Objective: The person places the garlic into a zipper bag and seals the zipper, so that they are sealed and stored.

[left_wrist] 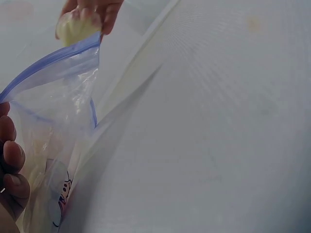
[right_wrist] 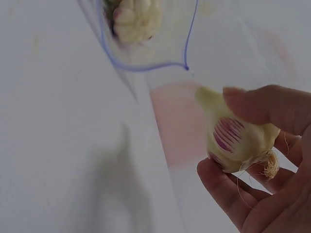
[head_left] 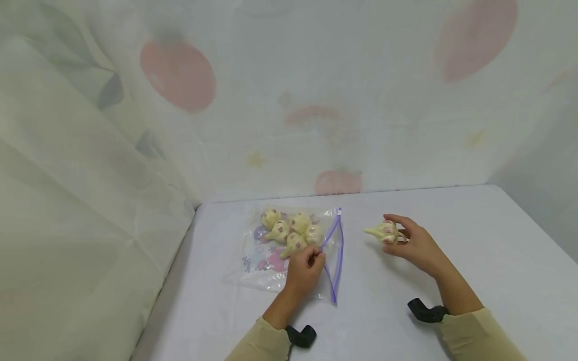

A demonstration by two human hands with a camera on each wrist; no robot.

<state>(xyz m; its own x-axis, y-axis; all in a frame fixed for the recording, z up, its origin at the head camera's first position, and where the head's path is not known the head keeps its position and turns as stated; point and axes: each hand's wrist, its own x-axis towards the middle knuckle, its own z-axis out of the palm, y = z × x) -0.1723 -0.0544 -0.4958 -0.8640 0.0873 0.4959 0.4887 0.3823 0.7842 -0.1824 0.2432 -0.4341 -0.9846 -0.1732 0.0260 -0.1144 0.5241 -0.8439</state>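
On the white surface [head_left: 375,311], toward your left, the clear zip bag [head_left: 264,282] lies with its purple zip edge [head_left: 341,250] facing your right hand [head_left: 417,248]. Probably sensible: mouth and held bulb are on the same side, so no reach across the bag.

Your left hand [head_left: 304,271] has its fingers curled, pinching 1 lip of the bag around mid-length. That lip bows back to the left, so the mouth is parted. Likely reason: the film looks thin and floppy, and would tend to sag together without a grip there. Can't tell exactly where the thumb sits.

Your right fingers hold 1 garlic bulb [head_left: 387,231], raised off the surface, just right of the mouth, not touching the bag. They're spread only as wide as the bulb, gripping opposite sides of the fat body. Stem [right_wrist: 206,97] points at the bag, root tuft [right_wrist: 271,167] is palm side. My read: narrow end is free of the fingers, and the round part gives a firmer hold.

At least 5 more bulbs [head_left: 278,230] sit inside, bunched toward the far side. Their weight probably steadies the bag. Exact count unclear, they overlap.
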